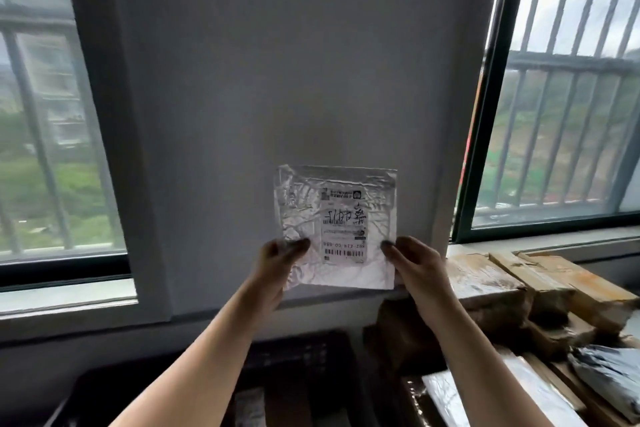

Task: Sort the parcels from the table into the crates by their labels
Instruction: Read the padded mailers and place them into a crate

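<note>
Fingers: left hand [277,263] pinches the parcel [304,204] at its lower left edge, thumb on the front and the other fingers behind it, out of sight. Right hand [414,265] does the same at the lower right edge. Both grips are closed on the parcel and neither hand holds anything else.

The parcel is a flat, crinkled white mailer, held up at arm's length in front of the wall [277,62], clear of everything below. Its label [343,225] faces the camera but is upside down. Handwriting and a barcode are visible; I can't read the text.

Step, as I judge it: label check, before choosing a crate.

Progress:
- This parcel is off the table but not yet placed.
- The dark crate [311,350] is below the forearms. Something pale lies inside, too blurred to identify, so possibly some parcels are already sorted.
- The pile [502,284] at lower right is still sizeable: brown taped boxes, a grey bag and silver mailers. The surface under it is hidden.

Estimate: early to middle of the job, with most of the sorting left.
</note>
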{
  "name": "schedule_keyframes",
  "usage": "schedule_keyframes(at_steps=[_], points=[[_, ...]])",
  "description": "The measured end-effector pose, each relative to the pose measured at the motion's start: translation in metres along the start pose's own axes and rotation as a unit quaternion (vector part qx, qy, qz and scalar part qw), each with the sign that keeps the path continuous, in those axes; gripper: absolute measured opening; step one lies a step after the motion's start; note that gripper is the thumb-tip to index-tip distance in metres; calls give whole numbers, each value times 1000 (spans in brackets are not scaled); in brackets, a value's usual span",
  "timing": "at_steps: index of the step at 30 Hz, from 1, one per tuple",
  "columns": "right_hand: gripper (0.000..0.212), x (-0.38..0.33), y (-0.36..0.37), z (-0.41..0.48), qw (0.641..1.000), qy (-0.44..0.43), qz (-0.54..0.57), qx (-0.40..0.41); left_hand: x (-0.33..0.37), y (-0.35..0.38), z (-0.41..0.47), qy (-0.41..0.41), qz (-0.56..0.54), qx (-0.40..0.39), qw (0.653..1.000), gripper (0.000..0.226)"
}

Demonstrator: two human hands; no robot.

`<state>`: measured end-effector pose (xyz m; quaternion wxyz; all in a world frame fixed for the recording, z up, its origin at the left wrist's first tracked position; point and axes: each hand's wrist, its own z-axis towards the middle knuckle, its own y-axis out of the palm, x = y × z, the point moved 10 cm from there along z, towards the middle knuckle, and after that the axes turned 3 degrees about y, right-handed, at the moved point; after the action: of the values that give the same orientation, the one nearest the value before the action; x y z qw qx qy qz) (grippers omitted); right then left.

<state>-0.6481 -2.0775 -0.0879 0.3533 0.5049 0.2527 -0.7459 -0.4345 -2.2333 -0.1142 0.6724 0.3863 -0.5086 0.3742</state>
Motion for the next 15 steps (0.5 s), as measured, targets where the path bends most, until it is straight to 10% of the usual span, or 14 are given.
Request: schedule_keyframes(at_steps=[11, 15], points=[[18, 4, 99, -29, 999, 12, -39, 1, 10, -117, -12, 32, 56, 30, 997, 13], [32, 29, 127, -43, 976, 100, -189, -47, 25, -155, -19, 77, 263, 40, 961, 8]])
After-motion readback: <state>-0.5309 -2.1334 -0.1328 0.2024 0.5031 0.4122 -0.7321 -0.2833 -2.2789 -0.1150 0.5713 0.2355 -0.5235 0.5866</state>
